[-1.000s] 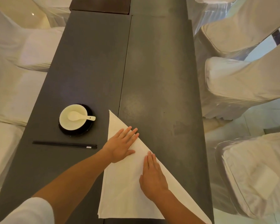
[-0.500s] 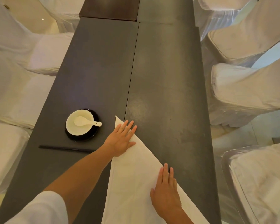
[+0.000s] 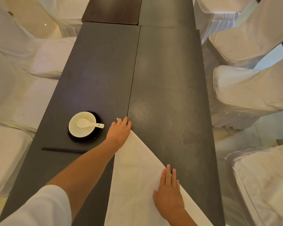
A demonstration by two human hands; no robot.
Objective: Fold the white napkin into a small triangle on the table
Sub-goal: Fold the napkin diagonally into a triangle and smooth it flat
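Since half a second earlier the left hand (image 3: 119,132) had slid farther up the white cloth napkin (image 3: 137,180) to its far tip, and the right hand (image 3: 169,195) had drawn nearer the person along the slanted fold. The napkin lay as a large triangle on the dark grey worktop (image 3: 167,82), its point just beside the seam between the two panels. The left hand's fingers curled over that tip, a scrap of white showing past them; whether its grip pinched the cloth I could not tell. The right hand lay flat, fingers together and extended, pressing the folded edge, its grip unclosed. Left of the napkin sat a white ceramic bowl (image 3: 82,125) holding a white spoon (image 3: 88,123) on a black saucer (image 3: 85,139), with black chopsticks (image 3: 64,150) nearer. No writing was legible
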